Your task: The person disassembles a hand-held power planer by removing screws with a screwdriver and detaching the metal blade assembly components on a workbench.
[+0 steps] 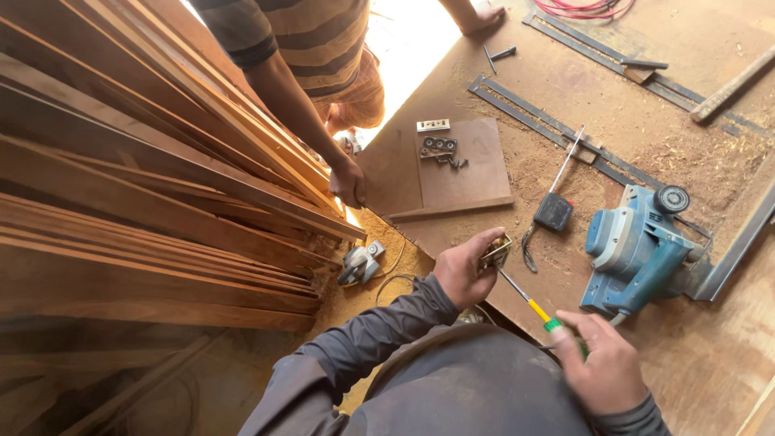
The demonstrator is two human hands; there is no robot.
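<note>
The tabletop [613, 73] is a broad brown board strewn with sawdust, filling the right and far side of the scene. To the left leans a tall stack of long wooden planks [145, 186], where another person's hand [349, 184] rests on a plank end. A blue electric planer [638, 250] sits at the right, near the edge.

The work looks to be in mid-course: the screwdriver [529, 305] has its tip set against a small metal fitting [494, 253], so the driving is under way but not visibly finished; more fittings [440, 148] lie untouched on a small board [476, 182] farther off.

The left hand [464, 270] has its fingers clamped round the fitting, held just above the near tabletop edge. The right hand [601, 367] grips the screwdriver's green-and-yellow handle, fingers closed. The fitting looks brassy, small and partly hidden by the fingers.
</note>
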